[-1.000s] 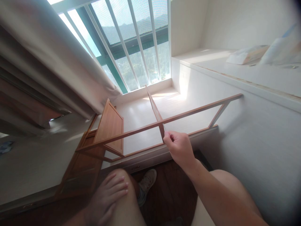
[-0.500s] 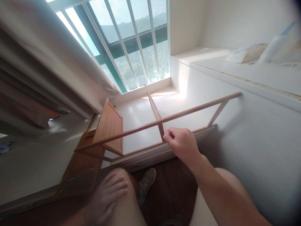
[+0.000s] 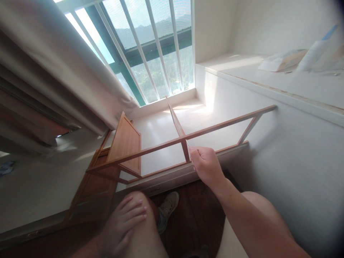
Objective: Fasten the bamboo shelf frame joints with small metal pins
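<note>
A thin wooden frame [image 3: 220,124] of brown rails lies on a white platform under the window, with a wooden panel [image 3: 126,141] leaning at its left end. My right hand [image 3: 206,165] is pinched shut on a thin metal tool [image 3: 187,144], its tip at the joint where the frame's long front rail meets the upright post. My left hand [image 3: 122,224] rests flat on my left knee, fingers spread and holding nothing.
A barred window [image 3: 150,46] and a beige curtain [image 3: 53,68] fill the upper left. A raised white ledge [image 3: 268,82] at right carries a book and papers [image 3: 282,61]. My shoe [image 3: 168,209] rests on the dark wood floor between my knees.
My right hand has shifted slightly at the joint, its wrist turning a little with the tool. The left hand and the frame have stayed put.
</note>
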`<move>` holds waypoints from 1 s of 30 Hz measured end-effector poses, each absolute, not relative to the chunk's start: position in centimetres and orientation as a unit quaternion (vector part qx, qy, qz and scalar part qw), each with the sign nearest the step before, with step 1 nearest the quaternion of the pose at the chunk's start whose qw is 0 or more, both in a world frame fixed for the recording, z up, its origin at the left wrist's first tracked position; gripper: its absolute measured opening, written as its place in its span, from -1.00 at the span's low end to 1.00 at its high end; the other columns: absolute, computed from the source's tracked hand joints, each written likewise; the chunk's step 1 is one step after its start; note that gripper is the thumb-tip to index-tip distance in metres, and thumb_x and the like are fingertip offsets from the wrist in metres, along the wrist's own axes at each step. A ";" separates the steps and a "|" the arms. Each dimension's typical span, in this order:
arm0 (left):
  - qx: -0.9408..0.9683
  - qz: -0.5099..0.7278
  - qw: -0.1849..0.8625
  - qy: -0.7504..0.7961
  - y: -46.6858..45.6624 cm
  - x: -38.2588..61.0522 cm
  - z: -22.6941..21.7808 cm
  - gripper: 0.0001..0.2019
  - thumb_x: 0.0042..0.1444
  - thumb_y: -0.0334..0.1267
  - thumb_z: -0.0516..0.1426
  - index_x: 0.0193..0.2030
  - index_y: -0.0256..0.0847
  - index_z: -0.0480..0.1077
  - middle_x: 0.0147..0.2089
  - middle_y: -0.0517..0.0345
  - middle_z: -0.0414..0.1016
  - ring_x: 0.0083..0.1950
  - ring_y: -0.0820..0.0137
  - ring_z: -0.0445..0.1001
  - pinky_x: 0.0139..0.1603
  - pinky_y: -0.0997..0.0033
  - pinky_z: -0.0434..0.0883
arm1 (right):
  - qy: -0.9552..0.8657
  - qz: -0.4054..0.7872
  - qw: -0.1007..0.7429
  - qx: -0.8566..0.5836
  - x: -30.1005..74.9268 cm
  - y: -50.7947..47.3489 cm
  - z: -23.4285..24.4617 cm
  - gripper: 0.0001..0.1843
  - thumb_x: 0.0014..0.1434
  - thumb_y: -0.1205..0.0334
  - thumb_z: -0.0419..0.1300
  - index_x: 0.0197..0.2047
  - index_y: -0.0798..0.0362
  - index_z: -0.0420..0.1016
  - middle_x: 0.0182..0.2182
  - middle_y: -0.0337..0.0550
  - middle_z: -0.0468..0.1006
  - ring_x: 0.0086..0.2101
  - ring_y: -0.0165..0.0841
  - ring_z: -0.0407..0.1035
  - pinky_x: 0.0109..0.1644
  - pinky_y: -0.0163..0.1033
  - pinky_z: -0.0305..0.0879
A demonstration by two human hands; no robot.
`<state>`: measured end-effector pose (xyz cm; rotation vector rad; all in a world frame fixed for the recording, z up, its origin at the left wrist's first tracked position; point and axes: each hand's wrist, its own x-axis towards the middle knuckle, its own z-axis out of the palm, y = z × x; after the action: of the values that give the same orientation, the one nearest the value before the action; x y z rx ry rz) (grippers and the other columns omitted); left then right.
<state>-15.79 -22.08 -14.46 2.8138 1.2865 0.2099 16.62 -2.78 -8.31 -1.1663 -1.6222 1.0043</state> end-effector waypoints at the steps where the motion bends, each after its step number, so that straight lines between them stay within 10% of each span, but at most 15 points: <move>1: 0.907 0.070 0.020 0.415 -22.1 -15.8 -14.5 -0.47 0.06 -0.32 -0.03 0.21 -0.05 0.33 0.22 0.22 0.44 0.35 0.25 0.25 0.48 0.04 -0.12 | -0.643 0.422 0.439 -0.465 16.5 -2.8 -8.5 -0.45 0.35 0.00 -0.08 -0.65 0.02 0.06 -0.73 -0.33 0.07 -0.63 -0.47 0.02 -0.51 -0.28 -0.10; 15: 0.903 0.082 0.034 0.420 -22.1 -15.9 -14.7 -0.48 0.07 -0.32 -0.04 0.20 -0.04 0.33 0.22 0.22 0.44 0.35 0.25 0.25 0.48 0.04 -0.13 | -0.445 0.646 0.498 -0.370 15.2 -3.3 -8.5 -0.49 0.27 0.04 0.03 -0.67 0.00 0.07 -0.81 -0.40 0.08 -0.75 -0.50 0.09 -0.65 -0.36 0.04; 30: 0.903 0.086 0.034 0.421 -22.1 -15.7 -14.5 -0.49 0.07 -0.32 -0.05 0.18 -0.06 0.34 0.22 0.20 0.44 0.34 0.25 0.27 0.47 0.05 -0.09 | -0.558 0.496 0.490 -0.449 15.5 -3.8 -8.9 -0.42 0.32 0.00 -0.02 -0.70 0.02 0.10 -0.78 -0.33 0.12 -0.68 -0.48 0.07 -0.55 -0.31 0.00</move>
<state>-15.71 -22.12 -14.53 2.7765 1.2939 0.2632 15.45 -3.76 -8.94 -1.0900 -1.3565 1.2055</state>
